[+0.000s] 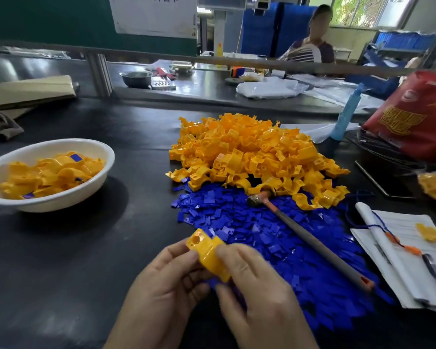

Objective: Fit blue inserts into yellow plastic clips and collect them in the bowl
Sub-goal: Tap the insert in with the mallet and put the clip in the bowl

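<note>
Both hands hold one yellow clip (207,250) just above the near table edge. My left hand (166,280) grips its left side with curled fingers, and my right hand (257,285) pinches its right side. Whether a blue insert is between my fingers is hidden. Behind the hands lies a spread of loose blue inserts (275,235), and beyond it a heap of yellow clips (254,152). At the left stands a white bowl (61,200) holding several yellow clips, some with blue inserts showing.
A small hammer (310,240) lies across the blue inserts. A notebook with a pen (413,258) sits at the right, a red bag (418,114) and a blue bottle (345,114) behind it. A person sits at the far table. Cardboard (28,91) lies at the far left.
</note>
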`<move>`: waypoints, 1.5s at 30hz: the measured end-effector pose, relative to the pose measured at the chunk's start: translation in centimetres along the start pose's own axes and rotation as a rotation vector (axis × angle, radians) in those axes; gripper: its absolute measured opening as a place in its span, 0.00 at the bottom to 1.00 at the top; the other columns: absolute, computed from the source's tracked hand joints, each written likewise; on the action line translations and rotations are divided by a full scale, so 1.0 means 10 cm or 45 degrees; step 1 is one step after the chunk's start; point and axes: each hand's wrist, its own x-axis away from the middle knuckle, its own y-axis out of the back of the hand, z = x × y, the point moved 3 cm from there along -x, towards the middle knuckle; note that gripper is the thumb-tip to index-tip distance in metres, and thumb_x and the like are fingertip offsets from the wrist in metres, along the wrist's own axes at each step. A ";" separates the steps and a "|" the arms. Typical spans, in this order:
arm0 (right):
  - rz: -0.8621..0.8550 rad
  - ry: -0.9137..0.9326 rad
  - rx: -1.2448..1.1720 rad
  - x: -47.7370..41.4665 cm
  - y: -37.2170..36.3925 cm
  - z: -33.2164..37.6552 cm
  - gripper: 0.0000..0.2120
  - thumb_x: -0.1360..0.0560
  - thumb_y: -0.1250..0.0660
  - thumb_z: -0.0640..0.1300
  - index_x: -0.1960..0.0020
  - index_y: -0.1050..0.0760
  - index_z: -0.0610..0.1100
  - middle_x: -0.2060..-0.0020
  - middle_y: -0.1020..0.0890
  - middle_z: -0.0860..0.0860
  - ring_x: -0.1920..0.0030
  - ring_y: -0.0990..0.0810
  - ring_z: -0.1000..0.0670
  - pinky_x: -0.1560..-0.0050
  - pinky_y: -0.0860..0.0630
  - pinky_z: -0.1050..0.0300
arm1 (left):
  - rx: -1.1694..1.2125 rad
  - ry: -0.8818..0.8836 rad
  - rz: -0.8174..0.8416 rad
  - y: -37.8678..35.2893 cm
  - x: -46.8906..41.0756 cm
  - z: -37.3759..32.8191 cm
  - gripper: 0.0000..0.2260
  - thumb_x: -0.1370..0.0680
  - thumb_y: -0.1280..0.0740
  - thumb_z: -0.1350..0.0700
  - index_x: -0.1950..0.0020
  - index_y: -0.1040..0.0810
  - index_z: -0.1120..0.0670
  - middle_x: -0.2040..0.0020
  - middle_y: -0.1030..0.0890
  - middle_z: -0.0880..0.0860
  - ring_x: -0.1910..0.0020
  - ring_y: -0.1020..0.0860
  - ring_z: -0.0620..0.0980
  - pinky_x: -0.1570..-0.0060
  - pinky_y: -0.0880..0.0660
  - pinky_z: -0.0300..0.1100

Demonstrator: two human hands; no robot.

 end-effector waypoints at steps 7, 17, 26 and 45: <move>0.351 0.161 0.256 0.09 0.03 0.21 0.26 0.36 0.38 0.55 0.38 0.29 0.56 0.45 0.21 0.56 0.59 0.18 0.55 0.69 0.22 0.63 | -0.211 -0.097 0.005 0.25 0.16 -0.05 0.12 0.38 0.30 0.60 0.55 0.16 0.57 0.64 0.19 0.59 0.68 0.19 0.53 0.69 0.20 0.40; 0.702 -0.480 0.858 0.10 0.33 -0.57 0.40 0.33 0.54 0.77 0.28 0.58 0.59 0.45 0.29 0.58 0.49 0.23 0.54 0.66 0.33 0.58 | -1.221 -0.293 -0.239 0.56 0.28 -0.14 0.22 0.34 0.23 0.52 0.52 0.28 0.30 0.57 0.17 0.41 0.61 0.18 0.42 0.54 0.23 0.42; 0.668 -0.278 0.790 -0.37 -0.09 -0.84 0.16 0.22 0.47 0.62 0.41 0.33 0.54 0.54 0.21 0.55 0.56 0.19 0.50 0.64 0.23 0.54 | -1.230 -0.310 -0.295 0.56 0.33 -0.12 0.19 0.32 0.23 0.54 0.50 0.24 0.33 0.58 0.16 0.43 0.58 0.17 0.45 0.48 0.22 0.52; 0.512 -0.673 0.082 -0.29 0.02 -0.94 0.08 0.21 0.39 0.50 0.43 0.29 0.57 0.70 0.20 0.52 0.74 0.23 0.55 0.75 0.30 0.64 | -1.227 -0.345 -0.252 0.59 0.29 -0.09 0.17 0.31 0.24 0.50 0.49 0.25 0.33 0.59 0.16 0.44 0.61 0.17 0.43 0.51 0.21 0.49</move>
